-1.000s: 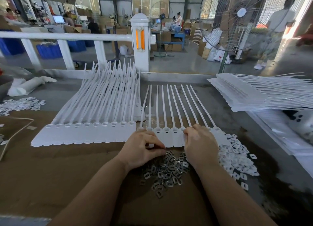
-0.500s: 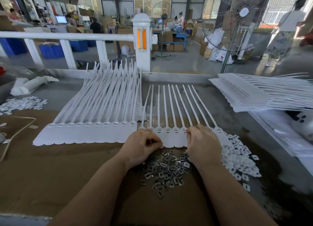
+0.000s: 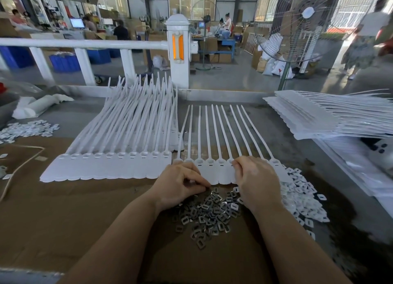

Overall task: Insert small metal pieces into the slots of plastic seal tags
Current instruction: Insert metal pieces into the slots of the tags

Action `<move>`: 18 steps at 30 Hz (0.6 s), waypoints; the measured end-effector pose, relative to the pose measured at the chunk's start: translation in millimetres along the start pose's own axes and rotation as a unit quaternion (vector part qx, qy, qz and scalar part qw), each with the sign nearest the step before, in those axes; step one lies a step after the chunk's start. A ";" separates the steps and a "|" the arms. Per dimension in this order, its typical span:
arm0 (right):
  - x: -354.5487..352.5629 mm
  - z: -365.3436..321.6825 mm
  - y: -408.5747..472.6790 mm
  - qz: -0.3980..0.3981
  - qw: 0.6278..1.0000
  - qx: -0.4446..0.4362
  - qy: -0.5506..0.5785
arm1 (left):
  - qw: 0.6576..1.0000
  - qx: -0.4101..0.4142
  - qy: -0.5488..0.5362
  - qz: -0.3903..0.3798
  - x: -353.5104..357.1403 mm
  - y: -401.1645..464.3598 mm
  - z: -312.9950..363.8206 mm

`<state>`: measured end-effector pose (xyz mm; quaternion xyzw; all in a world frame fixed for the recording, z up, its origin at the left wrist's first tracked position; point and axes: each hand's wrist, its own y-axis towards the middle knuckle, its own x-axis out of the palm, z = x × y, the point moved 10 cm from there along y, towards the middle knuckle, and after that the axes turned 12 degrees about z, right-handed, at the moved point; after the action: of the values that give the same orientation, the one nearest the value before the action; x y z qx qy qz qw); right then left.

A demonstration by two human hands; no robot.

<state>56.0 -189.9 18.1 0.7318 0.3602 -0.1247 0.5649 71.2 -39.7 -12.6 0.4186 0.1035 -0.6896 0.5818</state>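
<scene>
Surface: brown cardboard sheet (image 3: 63, 209) is lying under my hands.
Left hand (image 3: 180, 183): I am pinching a small grey metal piece (image 3: 209, 187).
Right hand (image 3: 255, 177): fingers are curling onto the white plastic seal tags (image 3: 214, 169); grasp unclear.

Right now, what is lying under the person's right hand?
The right hand covers the heads of the flat strip of seal tags, fingers curled at their slots. Its wrist hides part of the metal pieces. Anything pinched is hidden.

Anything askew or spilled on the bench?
Nothing damaged. The metal pieces and white plastic clips lie in loose heaps, with stray clips scattered toward the near right edge. The seal tag strip under both hands lies flat; its tails fan slightly.
</scene>
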 end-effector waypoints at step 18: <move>12.0 1.9 -2.9 -0.046 0.999 -0.023 -0.016 | 0.971 -0.156 -0.017 0.180 -37.4 1.4 -40.0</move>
<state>63.0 -186.7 8.3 0.6991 0.3874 -0.1534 0.5811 89.7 11.9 -11.0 0.3231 0.1230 -0.5562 0.7557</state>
